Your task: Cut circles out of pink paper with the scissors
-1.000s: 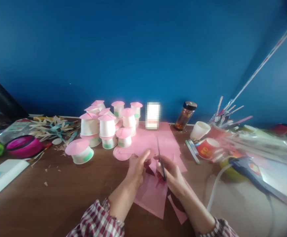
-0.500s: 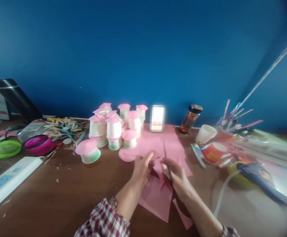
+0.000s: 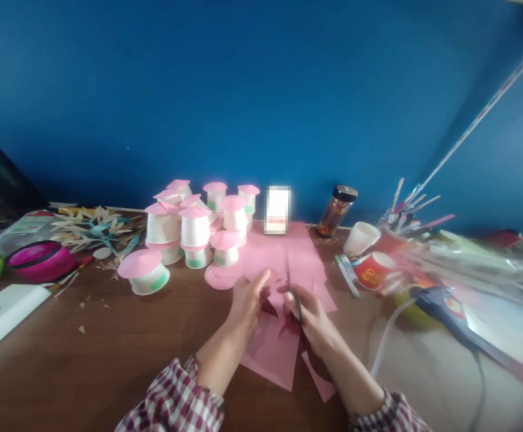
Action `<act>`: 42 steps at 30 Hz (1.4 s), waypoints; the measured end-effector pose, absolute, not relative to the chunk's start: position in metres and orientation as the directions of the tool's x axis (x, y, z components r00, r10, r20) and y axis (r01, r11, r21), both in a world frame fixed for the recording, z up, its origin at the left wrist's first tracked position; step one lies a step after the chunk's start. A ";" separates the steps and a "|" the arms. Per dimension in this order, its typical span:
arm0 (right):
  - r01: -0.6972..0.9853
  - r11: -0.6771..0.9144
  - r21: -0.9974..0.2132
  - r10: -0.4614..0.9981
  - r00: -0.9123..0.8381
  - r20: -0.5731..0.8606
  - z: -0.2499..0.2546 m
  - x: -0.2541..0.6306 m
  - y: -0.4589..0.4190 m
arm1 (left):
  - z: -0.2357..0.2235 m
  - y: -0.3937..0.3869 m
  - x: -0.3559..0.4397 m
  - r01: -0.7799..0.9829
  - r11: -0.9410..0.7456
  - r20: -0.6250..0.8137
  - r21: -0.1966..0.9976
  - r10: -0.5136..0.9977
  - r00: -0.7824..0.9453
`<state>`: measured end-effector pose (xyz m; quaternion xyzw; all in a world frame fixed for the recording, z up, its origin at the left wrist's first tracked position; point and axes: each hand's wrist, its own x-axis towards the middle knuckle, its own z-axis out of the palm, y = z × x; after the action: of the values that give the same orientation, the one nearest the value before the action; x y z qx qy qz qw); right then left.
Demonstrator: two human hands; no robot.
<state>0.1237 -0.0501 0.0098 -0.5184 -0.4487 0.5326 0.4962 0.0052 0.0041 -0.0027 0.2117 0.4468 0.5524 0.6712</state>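
Note:
My right hand is closed around the handles of a pair of scissors, with the blades pointing away from me toward the wall. Just left of it, my left hand pinches a piece of pink paper between raised thumb and curled fingers. The two hands almost meet, and the fingers partly hide the held piece. Beneath them lies a larger pink sheet, and a curved pink offcut rests by my right wrist. More pink sheets are spread farther back.
White paper cups with pink cone tops stand to the left. A power strip, a magenta bowl and wooden pieces lie farther left. To the right are a jar, a red cup and a glue gun.
The whole view shifted one way and then back as my head moved. Both hands keep nearly the same pose over the pink paper, with the scissors still in my right hand.

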 end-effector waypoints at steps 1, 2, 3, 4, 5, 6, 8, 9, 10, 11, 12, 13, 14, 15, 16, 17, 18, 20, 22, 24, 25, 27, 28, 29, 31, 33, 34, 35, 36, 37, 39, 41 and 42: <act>-0.075 -0.102 -0.992 0.994 0.028 -0.104 0.009 0.124 -0.050 | -0.003 0.004 0.005 -0.543 0.295 -0.357 0.787 0.934 -0.010; -0.085 -0.097 -0.992 0.995 0.026 -0.100 0.008 0.124 -0.050 | -0.003 0.004 0.005 -0.535 0.290 -0.348 0.793 0.937 -0.008; -0.092 -0.092 -0.991 0.995 0.022 -0.095 0.008 0.124 -0.050 | -0.004 0.004 0.005 -0.531 0.287 -0.342 0.797 0.940 -0.005; -0.097 -0.087 -0.992 0.996 0.021 -0.089 0.007 0.124 -0.050 | -0.004 0.004 0.005 -0.527 0.287 -0.338 0.800 0.941 -0.001; -0.096 -0.083 -0.992 0.996 0.019 -0.085 0.007 0.124 -0.050 | -0.005 0.004 0.005 -0.524 0.286 -0.336 0.802 0.942 0.000; -0.091 -0.079 -0.993 0.997 0.017 -0.080 0.007 0.124 -0.050 | -0.005 0.004 0.006 -0.523 0.283 -0.334 0.804 0.942 -0.003; -0.075 -0.073 -0.995 0.997 0.014 -0.074 0.008 0.123 -0.051 | -0.007 0.004 0.006 -0.512 0.272 -0.323 0.814 0.946 -0.011; -0.067 -0.071 -0.995 0.997 0.014 -0.072 0.008 0.123 -0.051 | -0.008 0.004 0.006 -0.503 0.265 -0.314 0.823 0.949 -0.014; -0.062 -0.070 -0.996 0.997 0.013 -0.071 0.009 0.123 -0.051 | -0.008 0.004 0.006 -0.492 0.262 -0.311 0.830 0.950 -0.019; -0.060 -0.069 -0.996 0.998 0.009 -0.070 0.010 0.123 -0.052 | -0.009 0.004 0.005 -0.483 0.263 -0.312 0.835 0.950 -0.022; -0.061 -0.068 -0.996 0.998 0.005 -0.069 0.010 0.123 -0.052 | -0.010 0.004 0.005 -0.475 0.266 -0.312 0.839 0.950 -0.020; -0.060 -0.068 -0.996 0.998 0.000 -0.068 0.010 0.123 -0.052 | -0.010 0.003 0.005 -0.470 0.266 -0.308 0.842 0.951 -0.014; -0.056 -0.066 -0.996 0.998 -0.003 -0.066 0.010 0.124 -0.052 | -0.011 0.003 0.005 -0.469 0.261 -0.298 0.844 0.955 -0.005; -0.052 -0.063 -0.997 0.998 -0.004 -0.063 0.009 0.124 -0.052 | -0.011 0.003 0.005 -0.469 0.252 -0.281 0.846 0.960 0.007; -0.048 -0.061 -0.997 0.998 -0.005 -0.061 0.009 0.124 -0.052 | -0.012 0.002 0.005 -0.471 0.238 -0.260 0.849 0.965 0.020; -0.045 -0.059 -0.997 0.998 -0.006 -0.059 0.009 0.124 -0.052 | -0.012 0.002 0.005 -0.473 0.229 -0.243 0.851 0.969 0.032; -0.042 -0.055 -0.998 0.998 -0.007 -0.055 0.009 0.124 -0.052 | -0.013 0.002 0.005 -0.476 0.226 -0.234 0.850 0.971 0.044; -0.036 -0.045 -0.998 0.999 -0.009 -0.045 0.008 0.124 -0.052 | -0.014 0.002 0.005 -0.480 0.232 -0.231 0.846 0.971 0.063; -0.030 -0.038 -0.999 0.999 -0.010 -0.038 0.009 0.124 -0.052 | -0.015 0.003 0.005 -0.472 0.245 -0.240 0.847 0.968 0.073; -0.023 -0.036 -0.999 0.999 -0.012 -0.036 0.009 0.124 -0.052 | -0.015 0.003 0.005 -0.462 0.254 -0.251 0.850 0.966 0.069; -0.020 -0.034 -0.999 0.999 -0.011 -0.034 0.009 0.124 -0.052 | -0.015 0.002 0.005 -0.458 0.258 -0.255 0.851 0.964 0.068; -0.016 -0.030 -0.999 1.000 -0.008 -0.030 0.009 0.124 -0.052 | -0.016 0.002 0.006 -0.455 0.263 -0.262 0.851 0.963 0.066; -0.017 -0.029 -0.999 1.000 -0.004 -0.029 0.009 0.124 -0.052 | -0.017 0.002 0.007 -0.456 0.263 -0.264 0.850 0.962 0.063; -0.021 -0.029 -0.999 1.000 -0.002 -0.029 0.009 0.124 -0.052 | -0.017 0.002 0.007 -0.458 0.263 -0.265 0.849 0.962 0.061; -0.031 -0.034 -0.999 0.999 -0.001 -0.034 0.008 0.123 -0.052 | -0.018 0.002 0.008 -0.465 0.258 -0.264 0.847 0.963 0.053; -0.041 -0.036 -0.998 0.999 0.000 -0.036 0.007 0.123 -0.052 | -0.017 0.002 0.009 -0.470 0.247 -0.254 0.847 0.966 0.050; -0.045 -0.037 -0.998 0.999 0.001 -0.037 0.007 0.123 -0.052 | -0.017 0.002 0.009 -0.471 0.245 -0.252 0.847 0.966 0.049; -0.046 -0.036 -0.998 0.999 0.002 -0.036 0.006 0.123 -0.052 | -0.017 0.002 0.009 -0.472 0.245 -0.253 0.847 0.966 0.047; -0.044 -0.035 -0.998 0.999 0.003 -0.035 0.006 0.123 -0.052 | -0.017 0.002 0.009 -0.472 0.246 -0.254 0.847 0.966 0.048; -0.042 -0.033 -0.999 0.999 0.003 -0.033 0.005 0.123 -0.052 | -0.017 0.002 0.010 -0.472 0.248 -0.255 0.846 0.966 0.049; -0.033 -0.028 -0.999 1.000 0.004 -0.028 0.005 0.123 -0.052 | -0.018 0.002 0.010 -0.468 0.248 -0.253 0.848 0.966 0.053; -0.029 -0.025 -0.999 1.000 0.006 -0.025 0.006 0.123 -0.052 | -0.019 0.002 0.010 -0.468 0.245 -0.252 0.849 0.966 0.048; -0.029 -0.027 -0.999 1.000 0.010 -0.027 0.006 0.123 -0.052 | -0.019 0.002 0.011 -0.469 0.245 -0.255 0.849 0.966 0.044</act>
<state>0.1227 -0.0525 0.0062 -0.5019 -0.4835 0.5112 0.5030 0.0105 0.0020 -0.0193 0.2894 0.4294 0.5419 0.6620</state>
